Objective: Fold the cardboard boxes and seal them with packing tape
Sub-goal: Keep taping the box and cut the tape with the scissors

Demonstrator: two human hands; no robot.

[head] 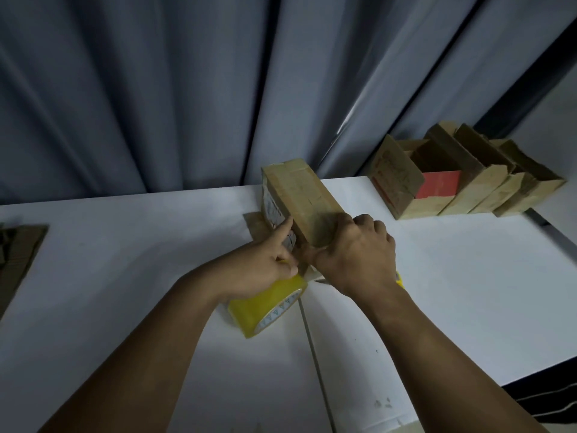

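On the table (437, 292), the box (307, 195) lay closed, tape (265, 304) beside it, likely kept handy. The right hand (359, 254) gripped its near end, probably steadying it; the left hand (259, 267) pressed a forefinger to its side, other fingers' hold unclear.

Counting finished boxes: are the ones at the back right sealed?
No, the boxes at the back right stand with their tops open.

White table (125, 260) bears a taped box (309, 195), yellow tape roll (262, 307), open boxes (477, 189), flat cardboard (18, 254)
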